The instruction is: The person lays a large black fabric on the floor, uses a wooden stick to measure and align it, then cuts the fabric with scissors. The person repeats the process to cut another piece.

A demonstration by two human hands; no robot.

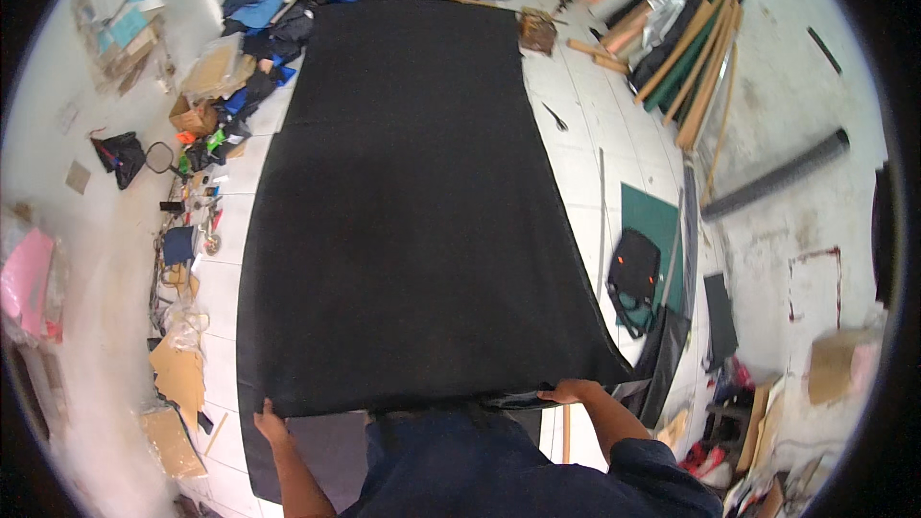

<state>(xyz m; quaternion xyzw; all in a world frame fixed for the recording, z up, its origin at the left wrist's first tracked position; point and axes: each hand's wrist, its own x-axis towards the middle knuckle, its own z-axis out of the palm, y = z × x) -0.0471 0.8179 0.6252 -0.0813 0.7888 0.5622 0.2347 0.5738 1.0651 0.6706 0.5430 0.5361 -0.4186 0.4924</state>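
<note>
A long black sheet of fabric (413, 201) stretches away from me across the white tiled floor. Its near edge hangs in front of my body. At that edge's left corner my left hand (270, 419) is closed, thumb on top of the fabric. Farther right, my right hand (574, 391) is closed on the same edge, its fingertips partly hidden by the cloth. Below the near edge, a dark grey layer (312, 456) shows beside my left forearm; I cannot tell whether it belongs to the same sheet.
Scissors (555, 117) lie right of the fabric. Nearby are a green mat (643, 206) and a black bag (634, 273). Rolls of material (686, 67) lean at the far right wall. Clothes (259, 5), cardboard (179, 374) and small items line the left side. A brown block (537, 30) stands by the far corner.
</note>
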